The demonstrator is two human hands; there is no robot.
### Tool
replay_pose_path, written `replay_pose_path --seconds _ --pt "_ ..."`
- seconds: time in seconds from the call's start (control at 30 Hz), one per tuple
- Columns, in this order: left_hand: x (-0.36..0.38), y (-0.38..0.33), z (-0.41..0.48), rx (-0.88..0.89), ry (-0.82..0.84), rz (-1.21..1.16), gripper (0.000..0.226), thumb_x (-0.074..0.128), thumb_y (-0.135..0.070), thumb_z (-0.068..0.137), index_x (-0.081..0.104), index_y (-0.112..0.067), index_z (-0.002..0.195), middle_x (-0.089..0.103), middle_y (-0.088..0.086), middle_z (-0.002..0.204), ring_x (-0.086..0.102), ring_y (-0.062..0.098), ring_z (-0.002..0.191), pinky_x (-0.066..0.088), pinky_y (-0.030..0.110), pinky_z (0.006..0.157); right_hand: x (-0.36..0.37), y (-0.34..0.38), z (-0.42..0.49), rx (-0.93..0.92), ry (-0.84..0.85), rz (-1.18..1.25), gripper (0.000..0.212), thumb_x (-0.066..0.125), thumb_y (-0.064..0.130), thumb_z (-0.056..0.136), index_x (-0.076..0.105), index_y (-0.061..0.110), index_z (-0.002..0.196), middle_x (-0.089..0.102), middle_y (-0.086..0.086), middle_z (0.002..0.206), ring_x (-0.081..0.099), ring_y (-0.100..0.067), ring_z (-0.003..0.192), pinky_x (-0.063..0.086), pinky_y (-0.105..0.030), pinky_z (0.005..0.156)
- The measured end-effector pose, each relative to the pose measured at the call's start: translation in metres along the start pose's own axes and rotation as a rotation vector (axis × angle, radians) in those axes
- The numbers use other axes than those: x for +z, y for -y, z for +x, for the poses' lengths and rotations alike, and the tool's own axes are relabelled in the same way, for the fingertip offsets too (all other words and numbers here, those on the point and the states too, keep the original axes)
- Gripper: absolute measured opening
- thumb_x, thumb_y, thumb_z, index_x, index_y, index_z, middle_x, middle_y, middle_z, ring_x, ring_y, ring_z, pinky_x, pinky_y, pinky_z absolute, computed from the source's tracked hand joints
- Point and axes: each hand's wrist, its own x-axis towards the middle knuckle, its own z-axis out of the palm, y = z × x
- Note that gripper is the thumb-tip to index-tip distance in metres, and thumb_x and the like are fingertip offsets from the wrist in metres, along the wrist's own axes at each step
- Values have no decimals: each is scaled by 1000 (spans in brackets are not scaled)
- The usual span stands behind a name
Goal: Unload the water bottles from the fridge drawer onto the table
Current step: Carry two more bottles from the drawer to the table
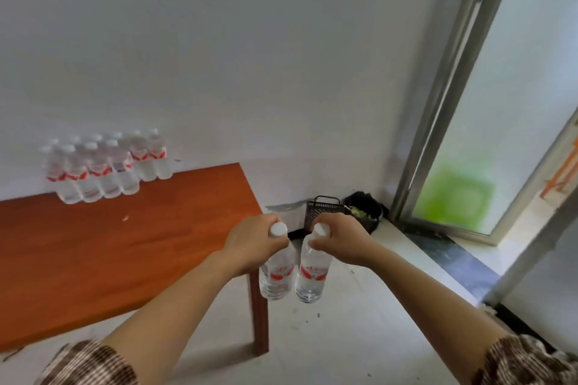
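My left hand grips a clear water bottle by its neck, white cap showing above the fingers. My right hand grips a second water bottle the same way. Both bottles have red labels and hang upright side by side over the floor, just off the right end of the orange wooden table. Several more water bottles stand in rows at the table's far edge against the white wall. The fridge drawer is out of view.
A dark plastic basket and a black bin with greenish waste sit on the floor in the corner beyond my hands. A metal-framed door with frosted glass is on the right. The table leg stands below my left hand.
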Motion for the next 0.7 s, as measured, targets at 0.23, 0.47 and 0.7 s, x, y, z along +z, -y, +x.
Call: replay_pose_path --seconds 0.23,0.47,0.7 --pt "-63 108 55 -145 -62 -3 15 65 -38 81 62 -28 92 66 -9 89 61 13 82 53 37 72 42 73 129 -175 92 -95 39 67 34 81 62 22 118 66 1 115 61 -21 102 49 -31 80" --pt "-121 197 103 -202 -156 31 11 62 -34 83 61 -24 89 63 -8 81 58 13 74 40 27 57 87 144 238 -259 91 -147 41 67 35 83 60 19 121 64 -2 120 60 -23 106 50 -35 84" --pt "-165 307 171 -152 -83 69 17 58 -37 84 61 -23 93 64 -7 83 61 13 76 52 37 69 139 201 348 -303 94 -224 37 68 40 83 61 22 115 66 2 113 62 -20 100 51 -33 80"
